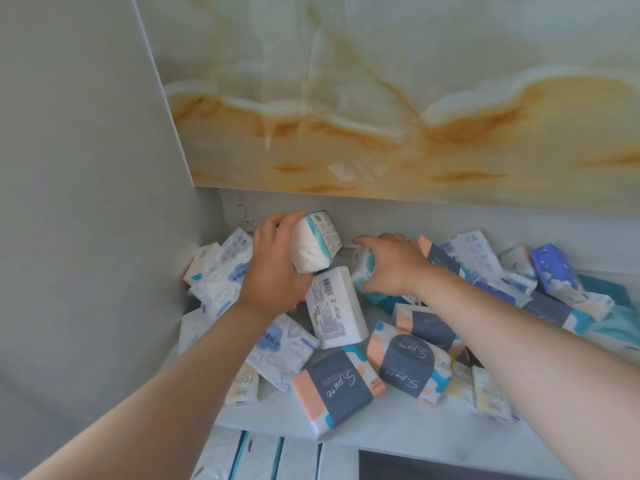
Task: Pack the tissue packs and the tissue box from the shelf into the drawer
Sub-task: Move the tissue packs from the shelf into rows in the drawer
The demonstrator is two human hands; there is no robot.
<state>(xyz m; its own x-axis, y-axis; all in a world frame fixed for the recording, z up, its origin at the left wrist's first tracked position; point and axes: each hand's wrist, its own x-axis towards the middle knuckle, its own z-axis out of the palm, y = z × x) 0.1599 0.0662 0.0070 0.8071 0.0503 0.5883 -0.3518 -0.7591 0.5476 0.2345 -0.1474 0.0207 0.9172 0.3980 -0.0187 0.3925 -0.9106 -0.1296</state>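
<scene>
At the front edge of the shelf [398,431], the left peach pack [334,386] and the right peach pack [408,367] read "S.pure". The print on the white pack [334,308] is too small to read.

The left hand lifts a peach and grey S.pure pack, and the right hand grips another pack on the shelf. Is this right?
Not quite. In the head view the left hand lifts a white and teal pack; the right hand does grip a second pack.

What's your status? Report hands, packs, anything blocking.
Left hand grips a white-and-teal pack, lifted. Right hand grips a second teal pack on the shelf. Heap of packs not yet moved; nothing blocking.
</scene>
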